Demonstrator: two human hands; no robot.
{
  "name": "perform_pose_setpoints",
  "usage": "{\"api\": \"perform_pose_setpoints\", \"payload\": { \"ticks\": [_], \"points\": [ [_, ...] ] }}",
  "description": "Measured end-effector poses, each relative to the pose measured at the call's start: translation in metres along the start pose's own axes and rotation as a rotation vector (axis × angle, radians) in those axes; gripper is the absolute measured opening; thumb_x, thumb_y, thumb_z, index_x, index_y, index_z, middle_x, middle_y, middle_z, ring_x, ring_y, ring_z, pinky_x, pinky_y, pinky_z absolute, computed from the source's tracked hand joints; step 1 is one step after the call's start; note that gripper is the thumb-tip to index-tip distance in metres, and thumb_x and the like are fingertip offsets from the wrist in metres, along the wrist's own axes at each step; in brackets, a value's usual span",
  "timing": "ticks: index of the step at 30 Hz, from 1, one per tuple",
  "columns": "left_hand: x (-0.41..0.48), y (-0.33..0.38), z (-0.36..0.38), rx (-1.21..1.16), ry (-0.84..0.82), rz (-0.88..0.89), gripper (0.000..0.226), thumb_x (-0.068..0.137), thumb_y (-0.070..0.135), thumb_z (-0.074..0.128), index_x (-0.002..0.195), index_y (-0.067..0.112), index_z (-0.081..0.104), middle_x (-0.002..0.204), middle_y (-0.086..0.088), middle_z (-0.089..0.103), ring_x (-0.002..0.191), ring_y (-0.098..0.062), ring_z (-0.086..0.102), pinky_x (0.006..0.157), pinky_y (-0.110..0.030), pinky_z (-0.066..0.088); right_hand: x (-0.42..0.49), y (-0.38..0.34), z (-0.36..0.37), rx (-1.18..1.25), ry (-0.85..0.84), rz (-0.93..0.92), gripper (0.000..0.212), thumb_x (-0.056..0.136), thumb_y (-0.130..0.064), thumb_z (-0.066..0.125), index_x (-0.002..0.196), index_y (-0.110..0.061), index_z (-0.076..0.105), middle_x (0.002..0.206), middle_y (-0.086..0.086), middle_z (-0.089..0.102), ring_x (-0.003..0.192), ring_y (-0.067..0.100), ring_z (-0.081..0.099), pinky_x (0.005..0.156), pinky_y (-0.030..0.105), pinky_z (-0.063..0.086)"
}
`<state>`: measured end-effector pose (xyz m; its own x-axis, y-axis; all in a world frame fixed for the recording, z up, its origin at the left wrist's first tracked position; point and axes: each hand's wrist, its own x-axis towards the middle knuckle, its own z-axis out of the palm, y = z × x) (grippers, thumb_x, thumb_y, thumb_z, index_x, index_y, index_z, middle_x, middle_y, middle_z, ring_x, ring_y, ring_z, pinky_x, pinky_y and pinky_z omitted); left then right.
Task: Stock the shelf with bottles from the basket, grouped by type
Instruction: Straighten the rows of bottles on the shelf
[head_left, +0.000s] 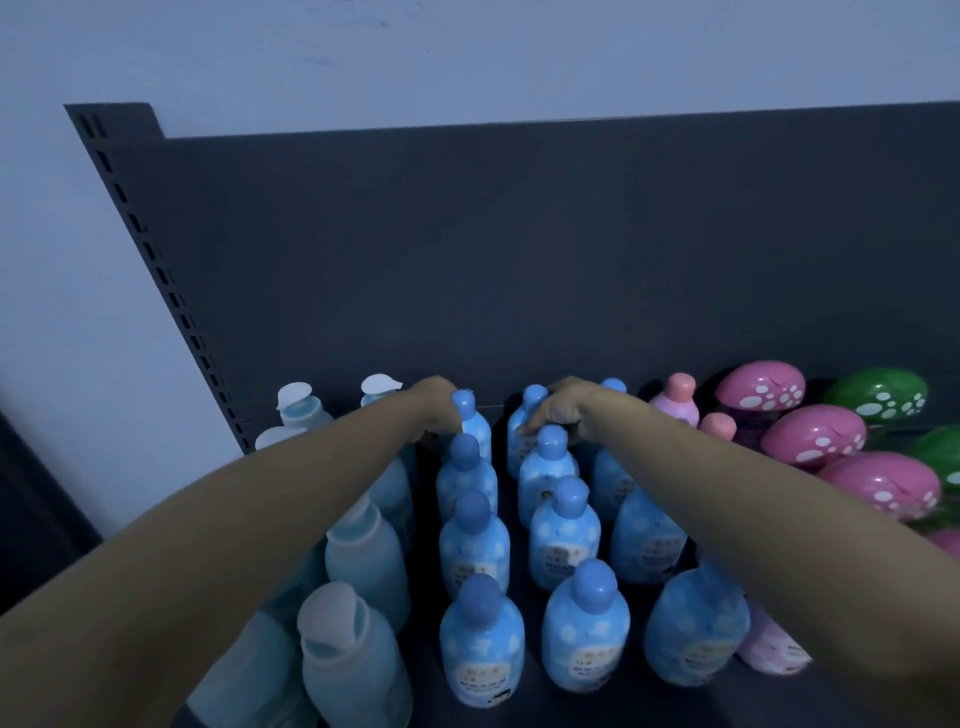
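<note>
Both arms reach to the back of the dark shelf (524, 675). My left hand (434, 408) is closed around the rearmost blue spotted bottle (470, 418) of the left blue row. My right hand (563, 410) grips the rearmost blue spotted bottle (527, 415) of the middle row. Several more blue spotted bottles (480, 631) stand in rows toward me. Pale blue bottles with white flip caps (345, 654) fill the left side. Pink bottles (675, 405) stand to the right, partly hidden by my right arm. The basket is out of view.
Pink mushroom-shaped bottles (813, 434) and green ones (878, 395) lie at the far right. The dark back panel (519, 260) rises behind the bottles, with a slotted upright (156, 270) at the left. A pale wall is beyond.
</note>
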<state>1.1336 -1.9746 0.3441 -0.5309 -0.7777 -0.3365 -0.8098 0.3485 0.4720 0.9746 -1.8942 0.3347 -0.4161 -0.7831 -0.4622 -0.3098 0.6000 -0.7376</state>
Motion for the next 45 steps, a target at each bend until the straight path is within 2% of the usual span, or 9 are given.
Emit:
{"api": "perform_pose_setpoints", "payload": {
  "ticks": [5, 8, 11, 19, 26, 34, 37, 40, 45],
  "points": [
    [-0.016, 0.007, -0.011, 0.065, 0.003, 0.025, 0.038, 0.069, 0.017, 0.074, 0.101, 0.010, 0.054, 0.092, -0.009, 0.060, 0.076, -0.021, 0.059, 0.064, -0.030, 0.049, -0.020, -0.009, -0.006, -0.009, -0.002, -0.062, 0.055, 0.078, -0.013, 0.073, 0.126, 0.000, 0.050, 0.123, 0.010, 0.054, 0.114, 0.029, 0.054, 0.083, 0.038, 0.053],
    [-0.049, 0.013, -0.029, 0.130, 0.201, 0.157, 0.055, 0.064, 0.022, 0.083, 0.108, 0.009, 0.051, 0.101, -0.005, 0.057, 0.092, -0.022, 0.057, 0.082, -0.036, 0.051, -0.064, -0.013, -0.027, -0.062, 0.104, -0.218, 0.057, 0.081, -0.029, 0.072, 0.128, -0.006, 0.049, 0.119, 0.006, 0.052, 0.112, 0.024, 0.055, 0.073, 0.032, 0.054],
    [-0.103, 0.010, -0.036, -0.032, 0.285, 0.363, 0.046, 0.061, 0.023, 0.086, 0.096, 0.011, 0.060, 0.087, 0.005, 0.063, 0.082, -0.014, 0.060, 0.081, -0.030, 0.051, -0.114, 0.004, -0.047, -0.125, 0.118, -0.415, 0.048, 0.072, -0.043, 0.074, 0.107, -0.012, 0.060, 0.103, 0.000, 0.062, 0.093, 0.014, 0.061, 0.071, 0.027, 0.055],
    [-0.122, 0.005, 0.003, 0.248, -0.109, 0.341, 0.044, 0.061, 0.025, 0.087, 0.096, 0.023, 0.060, 0.100, 0.005, 0.063, 0.089, -0.015, 0.062, 0.076, -0.024, 0.051, -0.114, 0.044, -0.011, -0.590, -0.151, -0.372, 0.037, 0.061, -0.037, 0.084, 0.079, -0.019, 0.057, 0.080, -0.001, 0.058, 0.074, 0.018, 0.058, 0.072, 0.038, 0.053],
    [-0.112, 0.014, 0.027, 0.445, -0.093, 0.356, 0.051, 0.067, 0.022, 0.083, 0.112, 0.014, 0.060, 0.102, 0.002, 0.048, 0.097, -0.018, 0.053, 0.085, -0.031, 0.050, -0.106, 0.041, 0.003, -0.724, -0.072, -0.377, 0.041, 0.065, -0.028, 0.084, 0.069, -0.025, 0.043, 0.073, -0.003, 0.052, 0.069, 0.016, 0.057, 0.055, 0.021, 0.042],
    [-0.113, 0.015, 0.027, 0.485, -0.083, 0.366, 0.054, 0.068, 0.026, 0.082, 0.116, 0.014, 0.059, 0.114, -0.001, 0.053, 0.093, -0.011, 0.045, 0.081, -0.023, 0.043, -0.102, 0.039, 0.003, -0.720, -0.103, -0.356, 0.041, 0.065, -0.028, 0.084, 0.080, -0.025, 0.046, 0.087, 0.000, 0.056, 0.084, 0.020, 0.061, 0.067, 0.025, 0.047],
    [-0.126, 0.021, 0.013, 0.515, -0.065, 0.308, 0.065, 0.072, 0.031, 0.078, 0.126, 0.015, 0.048, 0.117, 0.000, 0.052, 0.097, -0.015, 0.048, 0.086, -0.029, 0.045, -0.124, 0.029, -0.010, -0.751, -0.044, -0.384, 0.045, 0.070, -0.027, 0.081, 0.108, -0.019, 0.058, 0.100, -0.004, 0.059, 0.100, 0.019, 0.059, 0.084, 0.029, 0.049],
    [-0.162, 0.015, -0.003, 0.297, 0.245, 0.385, 0.055, 0.073, 0.034, 0.076, 0.121, 0.019, 0.051, 0.110, 0.009, 0.057, 0.103, -0.011, 0.053, 0.083, -0.024, 0.043, -0.173, 0.035, -0.029, -0.559, 0.248, -0.586, 0.047, 0.073, -0.029, 0.077, 0.114, -0.019, 0.059, 0.111, -0.007, 0.063, 0.107, 0.012, 0.059, 0.093, 0.030, 0.047],
    [-0.252, -0.003, 0.095, -0.639, 0.735, 0.526, 0.056, 0.072, 0.038, 0.074, 0.121, 0.038, 0.048, 0.119, 0.040, 0.049, 0.114, 0.020, 0.043, 0.089, 0.003, 0.032, -0.242, 0.114, 0.052, 0.299, 0.658, -0.911, 0.043, 0.074, -0.029, 0.072, 0.113, -0.026, 0.054, 0.115, -0.013, 0.061, 0.109, 0.006, 0.059, 0.094, 0.019, 0.047]
  ]
}}
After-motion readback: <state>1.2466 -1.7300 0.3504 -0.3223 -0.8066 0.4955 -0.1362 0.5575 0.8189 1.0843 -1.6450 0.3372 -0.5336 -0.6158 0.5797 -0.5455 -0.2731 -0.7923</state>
